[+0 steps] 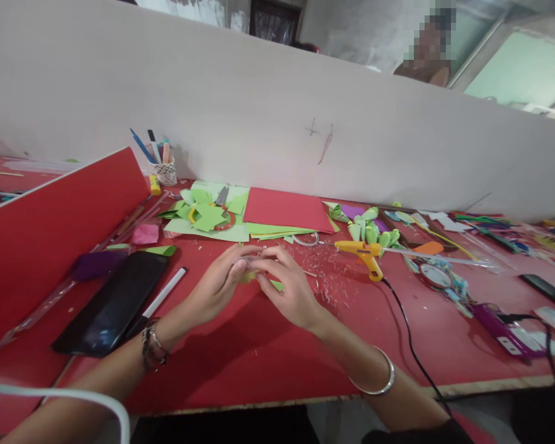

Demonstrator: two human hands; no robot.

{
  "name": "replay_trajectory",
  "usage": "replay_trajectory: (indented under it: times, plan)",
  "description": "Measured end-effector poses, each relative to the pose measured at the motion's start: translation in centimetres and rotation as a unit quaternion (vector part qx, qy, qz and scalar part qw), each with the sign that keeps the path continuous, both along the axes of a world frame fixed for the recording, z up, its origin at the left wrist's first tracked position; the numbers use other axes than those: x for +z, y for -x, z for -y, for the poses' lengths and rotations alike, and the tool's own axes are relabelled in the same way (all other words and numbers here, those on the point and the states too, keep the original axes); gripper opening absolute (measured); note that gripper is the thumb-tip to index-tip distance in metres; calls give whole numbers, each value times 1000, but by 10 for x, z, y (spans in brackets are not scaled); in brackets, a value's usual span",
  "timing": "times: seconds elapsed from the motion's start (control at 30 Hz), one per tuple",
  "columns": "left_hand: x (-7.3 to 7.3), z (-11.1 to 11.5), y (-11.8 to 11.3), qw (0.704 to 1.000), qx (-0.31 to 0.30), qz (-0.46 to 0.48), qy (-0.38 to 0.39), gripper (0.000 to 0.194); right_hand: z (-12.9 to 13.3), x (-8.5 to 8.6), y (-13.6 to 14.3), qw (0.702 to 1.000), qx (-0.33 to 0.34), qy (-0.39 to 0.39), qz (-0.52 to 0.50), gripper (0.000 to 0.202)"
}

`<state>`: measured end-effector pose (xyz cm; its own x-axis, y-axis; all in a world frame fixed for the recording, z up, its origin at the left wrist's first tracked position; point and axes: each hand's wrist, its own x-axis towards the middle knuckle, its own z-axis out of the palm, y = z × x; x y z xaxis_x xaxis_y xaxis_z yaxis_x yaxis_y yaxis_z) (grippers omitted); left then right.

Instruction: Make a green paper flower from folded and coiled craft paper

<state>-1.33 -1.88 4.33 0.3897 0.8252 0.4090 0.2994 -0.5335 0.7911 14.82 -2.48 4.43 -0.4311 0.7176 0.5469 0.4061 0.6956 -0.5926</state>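
Note:
My left hand [219, 280] and my right hand [289, 287] meet above the red table, fingertips nearly touching. Both are closed around a small thing, partly see-through with a yellowish part [246, 277] below the fingers; its kind is hidden by them. A bit of green paper [277, 285] shows just under my right fingers; whether it is held or lying on the table I cannot tell. Behind my hands lie a red paper stack [289, 209] and a clear ring [306, 239]. Left of my left hand rests a white marker [164, 293].
A yellow glue gun [361, 251] with a black cord lies to the right, near green paper cones [370, 228]. Scissors [222, 197] sit among green paper pieces. A black phone-like slab [113, 305], a pen cup [165, 171] and a purple power strip [504, 330] are around.

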Motion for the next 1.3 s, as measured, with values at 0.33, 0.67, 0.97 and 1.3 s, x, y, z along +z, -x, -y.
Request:
replay_trajectory:
  times: [0.33, 0.67, 0.97, 1.3]
  plan:
    - [-6, 1, 2, 1000, -7, -8, 3, 33, -1, 8, -7, 992, 4, 105, -63, 12]
    - [-7, 1, -4, 998, 59, 7, 32, 17, -5, 11, -6, 987, -32, 148, -58, 11]
    - [-2, 1, -1, 998, 45, -19, 39, 20, -6, 14, -11, 988, 7, 148, 39, 18]
    - [0, 1, 6, 997, 2, -58, 52, 23, -4, 16, -15, 984, 51, 166, 42, 18]
